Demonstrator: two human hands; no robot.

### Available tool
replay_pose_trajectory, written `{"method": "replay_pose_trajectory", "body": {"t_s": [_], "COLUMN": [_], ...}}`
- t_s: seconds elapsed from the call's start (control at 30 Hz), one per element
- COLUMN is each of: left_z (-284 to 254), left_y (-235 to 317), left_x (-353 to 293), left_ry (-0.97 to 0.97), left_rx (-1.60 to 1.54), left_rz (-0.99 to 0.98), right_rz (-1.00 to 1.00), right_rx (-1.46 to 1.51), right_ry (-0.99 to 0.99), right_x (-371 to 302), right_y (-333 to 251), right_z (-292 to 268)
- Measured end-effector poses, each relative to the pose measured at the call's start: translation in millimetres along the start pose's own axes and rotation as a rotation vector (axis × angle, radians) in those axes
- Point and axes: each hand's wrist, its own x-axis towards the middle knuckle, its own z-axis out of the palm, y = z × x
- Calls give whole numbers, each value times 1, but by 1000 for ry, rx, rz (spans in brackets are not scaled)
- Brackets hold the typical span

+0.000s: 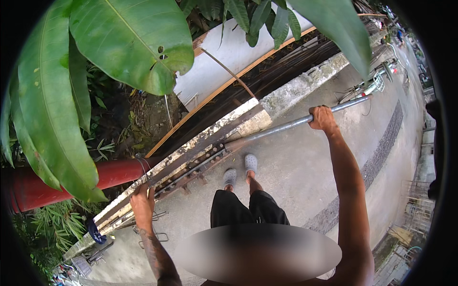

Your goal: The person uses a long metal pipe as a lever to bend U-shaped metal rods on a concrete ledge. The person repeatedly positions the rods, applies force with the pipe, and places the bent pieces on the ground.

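My right hand (323, 117) is closed round a long grey metal pipe (291, 125), which slants from the middle of the view up to the right. The pipe's lower end meets a rusty bar fitted with several short pegs (204, 160), set along a paint-chipped ledge (210, 131). A thin dark steel rod (188, 174) lies beside the pegs and runs down toward my left hand (142, 202). That hand is at the ledge with its fingers bent; what they grip is hidden. Bent thin rods (160, 217) show just right of my left wrist.
A thick red pipe (119, 174) juts in from the left. Large green leaves (133, 40) hang across the upper left. Behind the ledge lies a white panel (229, 57). A bicycle (374, 86) is at the far right on the concrete floor (296, 176), where my feet stand.
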Motion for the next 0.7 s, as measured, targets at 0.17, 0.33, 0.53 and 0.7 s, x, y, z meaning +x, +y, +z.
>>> {"method": "replay_pose_trajectory", "body": {"t_s": [0.17, 0.33, 0.53, 0.7], "left_z": [34, 178, 211, 220], "left_y": [216, 405, 433, 445], "left_x": [66, 105, 88, 80], "left_ry": [125, -162, 72, 242], "left_rx": [-844, -489, -391, -339], "left_rz": [310, 598, 301, 338], "right_rz": [-41, -75, -74, 69], "right_rx": [-98, -107, 123, -175], "right_ry": [-30, 12, -290, -527], "right_x": [20, 21, 20, 29], "right_y": [2, 16, 5, 204], "right_z": [14, 25, -43, -28]}}
